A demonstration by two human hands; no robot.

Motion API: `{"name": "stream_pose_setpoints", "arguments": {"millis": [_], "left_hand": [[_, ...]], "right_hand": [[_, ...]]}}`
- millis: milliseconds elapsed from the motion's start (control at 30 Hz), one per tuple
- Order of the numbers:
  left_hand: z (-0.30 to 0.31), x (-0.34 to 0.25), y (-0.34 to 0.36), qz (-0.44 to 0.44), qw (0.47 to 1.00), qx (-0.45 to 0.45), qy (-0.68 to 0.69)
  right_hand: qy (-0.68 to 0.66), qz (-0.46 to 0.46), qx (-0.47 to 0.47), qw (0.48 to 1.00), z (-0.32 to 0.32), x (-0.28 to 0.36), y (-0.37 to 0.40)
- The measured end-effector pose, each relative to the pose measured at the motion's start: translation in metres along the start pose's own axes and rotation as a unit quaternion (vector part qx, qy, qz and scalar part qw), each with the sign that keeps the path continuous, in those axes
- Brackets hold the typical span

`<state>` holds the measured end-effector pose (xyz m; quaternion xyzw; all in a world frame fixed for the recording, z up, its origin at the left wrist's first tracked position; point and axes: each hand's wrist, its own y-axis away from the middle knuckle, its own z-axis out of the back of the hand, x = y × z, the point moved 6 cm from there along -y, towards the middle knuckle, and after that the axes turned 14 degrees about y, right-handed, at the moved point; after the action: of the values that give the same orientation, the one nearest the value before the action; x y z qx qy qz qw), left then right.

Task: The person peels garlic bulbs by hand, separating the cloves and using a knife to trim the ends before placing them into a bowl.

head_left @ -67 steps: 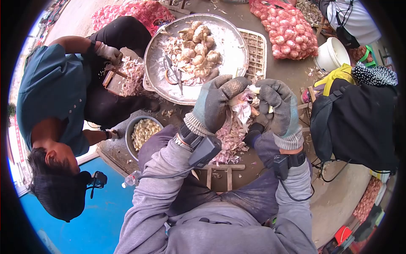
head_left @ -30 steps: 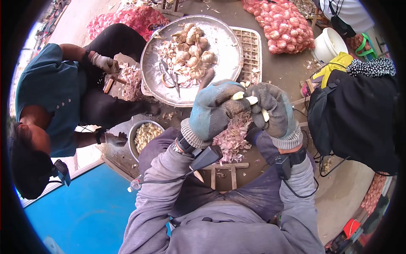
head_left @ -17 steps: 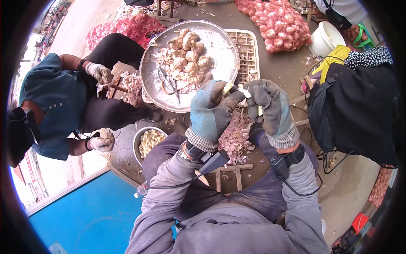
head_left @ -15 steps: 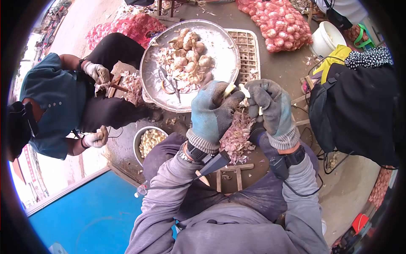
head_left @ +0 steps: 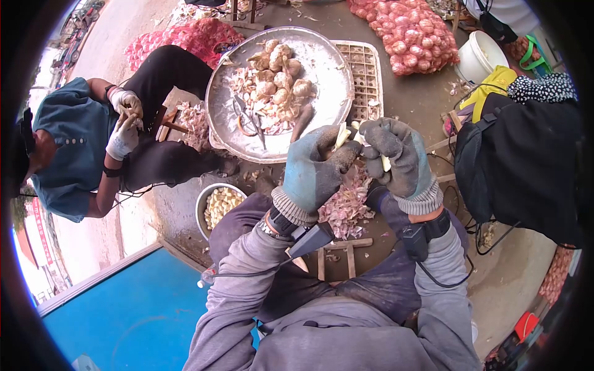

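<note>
My left hand (head_left: 318, 162), in a blue and dark worn glove, is closed with a pale garlic clove (head_left: 342, 135) between thumb and fingers. Close beside it, my right hand (head_left: 399, 157) is curled around another whitish clove (head_left: 386, 163). More pale bits show between the fingertips, too small to make out. Just beyond the hands stands a round metal tray (head_left: 337, 74) bearing garlic bulbs (head_left: 281, 80), loose skins, scissors (head_left: 250, 122) and a dark handle-like piece (head_left: 301, 122). Below my hands lies a heap of purplish garlic skins (head_left: 346, 207).
A bowl (head_left: 200, 216) of peeled cloves sits left of my knees. At left, a person in white gloves (head_left: 125, 123) works. Mesh sacks of garlic (head_left: 408, 37) and a white bucket (head_left: 479, 59) stand behind. A blue panel (head_left: 136, 309) is at lower left; a small wooden frame (head_left: 350, 260) is between my legs.
My left hand's clove now shows more fully, and the fingers of both hands have shifted slightly. The person at left has brought both gloved hands together.
</note>
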<state>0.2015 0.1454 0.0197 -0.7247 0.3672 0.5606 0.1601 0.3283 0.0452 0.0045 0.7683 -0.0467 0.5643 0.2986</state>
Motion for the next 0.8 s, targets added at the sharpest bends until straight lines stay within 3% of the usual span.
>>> {"name": "stream_pose_setpoints", "arguments": {"millis": [67,167,233,400,467,533,567,600,667,700,733,800], "left_hand": [[0.001,0.004,0.0,0.028,0.999,0.004,0.037],[0.003,-0.002,-0.003,-0.032,0.999,0.031,-0.003],[0.004,-0.004,-0.006,0.016,0.999,0.035,-0.027],[0.016,0.007,-0.012,0.027,0.999,0.035,-0.002],[0.019,0.006,-0.012,0.032,0.999,0.03,0.018],[0.018,-0.005,-0.012,0.022,0.998,0.02,-0.058],[0.018,-0.001,-0.012,0.022,0.998,0.02,-0.059],[0.018,0.006,-0.012,0.017,0.999,0.017,-0.036],[0.017,0.016,-0.011,0.016,1.0,0.014,-0.01],[0.017,0.017,-0.01,-0.003,0.997,0.009,-0.072],[0.016,0.015,-0.009,-0.023,0.991,0.003,-0.134],[0.011,0.014,-0.006,-0.03,0.993,0.005,-0.111]], "right_hand": [[-0.024,-0.004,0.014,1.0,0.0,-0.001,-0.001],[-0.107,-0.015,0.059,0.992,-0.001,-0.003,-0.003],[-0.163,-0.022,0.092,0.982,0.0,-0.008,-0.004],[-0.218,0.061,0.108,0.968,0.023,0.0,-0.011],[-0.162,0.095,0.126,0.974,0.025,0.009,-0.006],[0.102,0.05,0.044,0.993,0.018,0.02,0.0],[0.146,0.017,0.046,0.988,0.018,0.019,0.003],[0.146,0.017,0.046,0.988,0.016,0.014,-0.001],[0.142,0.122,-0.045,0.981,0.02,0.013,-0.007],[0.243,0.146,-0.056,0.957,0.019,0.017,-0.005],[0.244,0.144,-0.056,0.957,0.018,0.019,-0.002],[0.214,0.068,-0.01,0.974,0.008,0.017,0.003]]}}
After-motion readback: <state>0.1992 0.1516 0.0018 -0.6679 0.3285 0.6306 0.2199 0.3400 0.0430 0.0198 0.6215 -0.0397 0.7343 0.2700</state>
